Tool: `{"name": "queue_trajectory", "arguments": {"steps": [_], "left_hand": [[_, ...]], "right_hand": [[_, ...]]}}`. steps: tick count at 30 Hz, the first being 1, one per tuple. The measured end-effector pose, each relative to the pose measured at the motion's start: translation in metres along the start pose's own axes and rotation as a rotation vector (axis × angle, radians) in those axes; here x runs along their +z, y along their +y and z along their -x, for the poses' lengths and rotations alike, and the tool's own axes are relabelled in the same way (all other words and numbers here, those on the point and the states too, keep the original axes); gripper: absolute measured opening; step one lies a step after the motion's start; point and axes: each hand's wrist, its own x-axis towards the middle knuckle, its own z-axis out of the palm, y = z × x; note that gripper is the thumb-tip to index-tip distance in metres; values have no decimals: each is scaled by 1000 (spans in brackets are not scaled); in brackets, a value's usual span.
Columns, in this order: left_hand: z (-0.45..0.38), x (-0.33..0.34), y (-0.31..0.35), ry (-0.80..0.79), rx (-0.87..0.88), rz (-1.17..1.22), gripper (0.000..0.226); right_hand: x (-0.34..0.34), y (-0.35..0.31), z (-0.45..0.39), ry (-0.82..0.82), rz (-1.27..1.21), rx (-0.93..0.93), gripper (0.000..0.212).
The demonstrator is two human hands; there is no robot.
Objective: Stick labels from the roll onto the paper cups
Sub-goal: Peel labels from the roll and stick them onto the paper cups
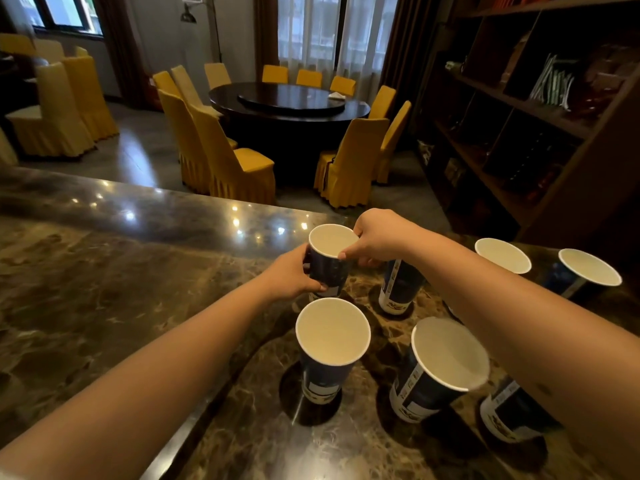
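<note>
Held cup (329, 261): dark blue paper, white inside, upright, mouth up, long axis vertical, near the surface's (104, 271) far edge. Left hand (294, 275) fingers curl round its wall; right hand (377, 237) pinches the rim. Seven cups visible in all, six standing free, all upright. Label roll not visible.

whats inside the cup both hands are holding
Nothing that shows: the held cup has a bare white inner wall, with the left hand round its side and the right hand at its rim. Its bottom is hidden by the near rim, so I cannot tell about that.
</note>
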Motion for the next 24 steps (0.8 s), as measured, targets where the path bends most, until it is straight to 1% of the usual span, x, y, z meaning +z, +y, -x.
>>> {"name": "queue_trajectory", "arguments": {"steps": [6,11,13,15,17,19,21,24], "left_hand": [[-2,3,-7,-4,-13,2,88],[4,-5,-3,-16,-34,-72,94],[12,-14,4,33,-47,-111,92],[26,-24,15,129,-57,-143,85],[47,-31,31,212,-27,-171,78],[70,-36,50,255,34,-224,75],[92,-36,67,246,100,-278,77],[120,-29,87,188,204,-385,82]], "right_hand": [[2,-2,-3,-1,-4,-9,46],[4,1,1,-4,35,-13,51],[1,0,8,10,50,-7,54],[-5,-2,20,42,56,-14,60],[-12,-5,39,84,89,-46,64],[-18,-7,64,148,129,-92,66],[-21,-7,92,193,144,-133,72],[-15,-2,131,202,258,-169,90]]}}
